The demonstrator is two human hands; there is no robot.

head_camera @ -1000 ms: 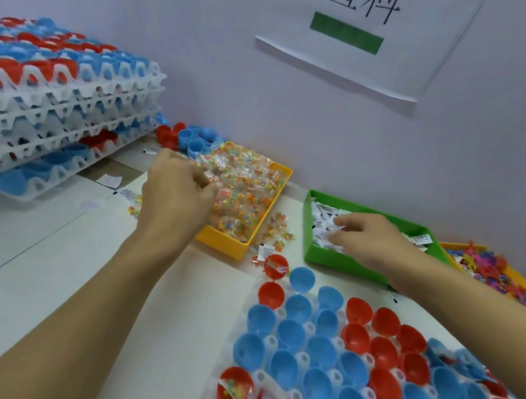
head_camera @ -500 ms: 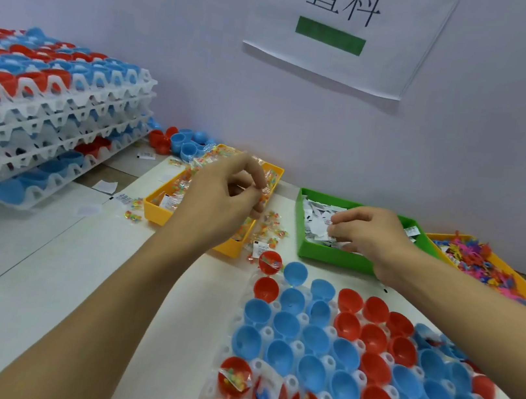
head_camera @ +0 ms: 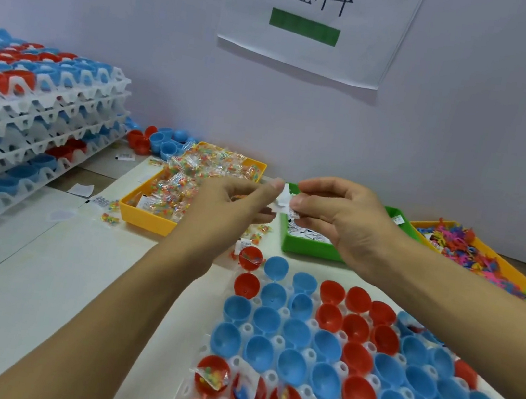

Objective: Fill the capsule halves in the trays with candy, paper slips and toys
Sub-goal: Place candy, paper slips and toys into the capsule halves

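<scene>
White paper slip (head_camera: 281, 201) pinched between both raised hands (head_camera: 287, 210).

Bare table (head_camera: 37, 285) left of the capsule tray (head_camera: 350, 359); stacked trays (head_camera: 36, 131) and bins behind.

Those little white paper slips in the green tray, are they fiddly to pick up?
Probably. The paper slip pinched between the left hand and right hand looks thin and bent, so likely floppy and very light. The slips in the green tray lie overlapping, so several may lift together. A light pinch seems enough.
</scene>
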